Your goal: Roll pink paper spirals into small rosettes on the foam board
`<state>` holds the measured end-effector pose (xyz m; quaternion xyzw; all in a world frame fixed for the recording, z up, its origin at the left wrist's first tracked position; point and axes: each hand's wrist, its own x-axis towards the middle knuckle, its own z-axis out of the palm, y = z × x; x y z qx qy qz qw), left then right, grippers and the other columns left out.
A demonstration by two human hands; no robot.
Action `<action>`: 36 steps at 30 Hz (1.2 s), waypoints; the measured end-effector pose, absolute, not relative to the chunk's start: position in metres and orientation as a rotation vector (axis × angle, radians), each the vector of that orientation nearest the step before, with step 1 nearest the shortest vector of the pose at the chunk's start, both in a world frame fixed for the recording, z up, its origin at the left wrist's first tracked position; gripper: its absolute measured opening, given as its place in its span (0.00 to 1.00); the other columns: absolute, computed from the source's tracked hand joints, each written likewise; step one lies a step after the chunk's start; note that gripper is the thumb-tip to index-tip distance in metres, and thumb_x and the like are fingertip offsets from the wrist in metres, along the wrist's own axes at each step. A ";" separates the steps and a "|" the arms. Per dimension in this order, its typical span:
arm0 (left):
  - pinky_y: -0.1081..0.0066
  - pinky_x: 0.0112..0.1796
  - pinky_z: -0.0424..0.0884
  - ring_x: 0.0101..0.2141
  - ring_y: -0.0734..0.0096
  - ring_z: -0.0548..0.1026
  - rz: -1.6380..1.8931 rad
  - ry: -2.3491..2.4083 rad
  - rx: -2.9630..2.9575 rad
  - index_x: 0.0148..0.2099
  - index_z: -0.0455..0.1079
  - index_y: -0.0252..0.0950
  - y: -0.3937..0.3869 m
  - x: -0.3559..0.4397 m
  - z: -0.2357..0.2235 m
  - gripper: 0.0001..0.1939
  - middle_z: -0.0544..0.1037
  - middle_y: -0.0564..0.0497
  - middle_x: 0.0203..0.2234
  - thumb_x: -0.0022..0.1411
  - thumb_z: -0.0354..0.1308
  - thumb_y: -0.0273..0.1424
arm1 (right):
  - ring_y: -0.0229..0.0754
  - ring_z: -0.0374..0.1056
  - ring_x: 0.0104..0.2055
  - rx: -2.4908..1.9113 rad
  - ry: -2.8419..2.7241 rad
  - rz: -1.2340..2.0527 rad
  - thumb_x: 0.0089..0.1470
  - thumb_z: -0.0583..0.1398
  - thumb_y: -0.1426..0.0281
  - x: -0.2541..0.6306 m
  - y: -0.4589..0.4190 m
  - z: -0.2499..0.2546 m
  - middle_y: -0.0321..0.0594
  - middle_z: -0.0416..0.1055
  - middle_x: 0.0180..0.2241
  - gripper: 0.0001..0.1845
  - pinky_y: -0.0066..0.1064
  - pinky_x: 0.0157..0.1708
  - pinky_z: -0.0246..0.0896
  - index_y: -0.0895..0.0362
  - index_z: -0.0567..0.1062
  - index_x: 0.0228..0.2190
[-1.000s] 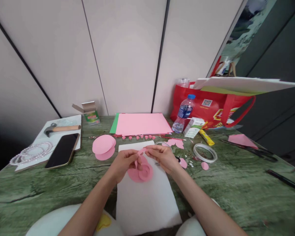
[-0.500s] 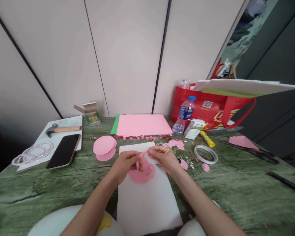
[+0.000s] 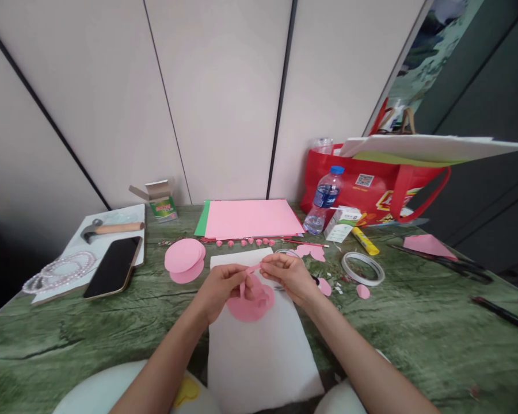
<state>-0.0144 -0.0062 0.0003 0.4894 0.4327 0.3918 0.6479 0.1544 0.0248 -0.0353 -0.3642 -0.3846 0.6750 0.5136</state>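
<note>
Head view: the left hand (image 3: 222, 288) pinches a narrow pink paper strip (image 3: 253, 268) between thumb and fingers, and the right hand (image 3: 288, 277) grips its other end between thumb and forefinger, a short length showing between them. Just below lies a pink paper disc (image 3: 246, 313) over a white sheet (image 3: 259, 362), partly hidden by the left fingers; a small curl of pink sits at its right side.

The sheet's near part runs toward the person between the forearms. Green wood grain shows broadly from the left forearm to the phone (image 3: 113, 267), and from the right forearm to a black pen (image 3: 503, 315). Near the right hand, a tape roll (image 3: 368, 282) and pink scraps narrow the space; pink circles (image 3: 183, 256) are stacked left of the sheet.

Beyond, a small green box (image 3: 164, 208) stands with flaps raised, its inside hidden. A red bag (image 3: 354, 184) holds white boards (image 3: 431, 147) that jut out rightward; before it stand a capped bottle (image 3: 325, 198) and a white carton (image 3: 341, 225).

A stack of pink sheets (image 3: 252, 218) lies at the back of the green table (image 3: 155, 328), near pale wall panels (image 3: 222, 103).
</note>
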 end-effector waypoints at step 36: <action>0.72 0.29 0.65 0.22 0.74 0.68 0.919 0.955 1.139 0.24 0.68 0.31 -0.007 -0.015 0.004 0.09 0.70 0.51 0.17 0.53 0.55 0.30 | 0.35 0.70 0.29 -0.817 -0.868 1.597 0.30 0.69 0.69 0.156 0.028 -0.036 0.39 0.76 0.28 0.13 0.31 0.42 0.64 0.59 0.78 0.24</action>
